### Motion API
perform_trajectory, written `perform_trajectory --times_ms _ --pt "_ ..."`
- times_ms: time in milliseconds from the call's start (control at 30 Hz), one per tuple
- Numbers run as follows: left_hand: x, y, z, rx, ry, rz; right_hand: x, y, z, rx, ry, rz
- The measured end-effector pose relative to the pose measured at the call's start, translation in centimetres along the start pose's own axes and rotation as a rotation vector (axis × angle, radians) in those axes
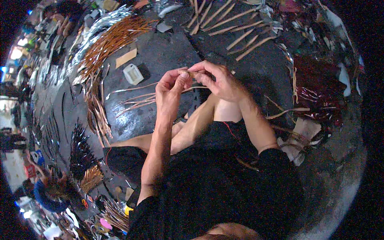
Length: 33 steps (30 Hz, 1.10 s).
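My left hand (170,87) and my right hand (221,82) meet in front of me, above my crossed legs. Both pinch a narrow tan strip (192,74) between thumb and fingers; its material is unclear, and the fingers cover part of it. Several similar long, thin strips (138,102) lie on the dark floor just left of my left wrist. Beyond them sits a small whitish rectangular container (133,75), with a flat tan piece (126,58) behind it.
Orange-brown strands (114,40) and silvery strands (102,26) lie far left. Brown strips (95,108) and dark strands (80,146) are nearer. Tan strips (240,39) fan out ahead. On the right are a shiny dark-red sheet (320,94) and crumpled pale material (306,130).
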<state>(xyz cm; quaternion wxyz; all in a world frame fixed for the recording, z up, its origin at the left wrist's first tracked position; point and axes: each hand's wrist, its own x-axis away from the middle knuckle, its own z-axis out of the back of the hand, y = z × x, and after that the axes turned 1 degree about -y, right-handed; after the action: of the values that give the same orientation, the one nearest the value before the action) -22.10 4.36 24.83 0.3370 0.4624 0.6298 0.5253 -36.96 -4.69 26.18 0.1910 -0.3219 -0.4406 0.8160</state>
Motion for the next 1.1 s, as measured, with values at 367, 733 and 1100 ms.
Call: perform_trajectory --times_ms 367,733,1100 --pt "1.5 2.0 2.7 -0.092 0.172 -0.165 -0.9 -2.7 -4.5 0.331 0.178 0.211" --pt "2.4 3.7 4.0 0.016 0.037 -0.194 -1.8 -4.7 -4.9 0.208 0.237 0.201" --pt "2.2 1.0 3.3 0.507 0.098 -0.386 -2.8 -5.4 -7.6 0.158 0.204 0.221"
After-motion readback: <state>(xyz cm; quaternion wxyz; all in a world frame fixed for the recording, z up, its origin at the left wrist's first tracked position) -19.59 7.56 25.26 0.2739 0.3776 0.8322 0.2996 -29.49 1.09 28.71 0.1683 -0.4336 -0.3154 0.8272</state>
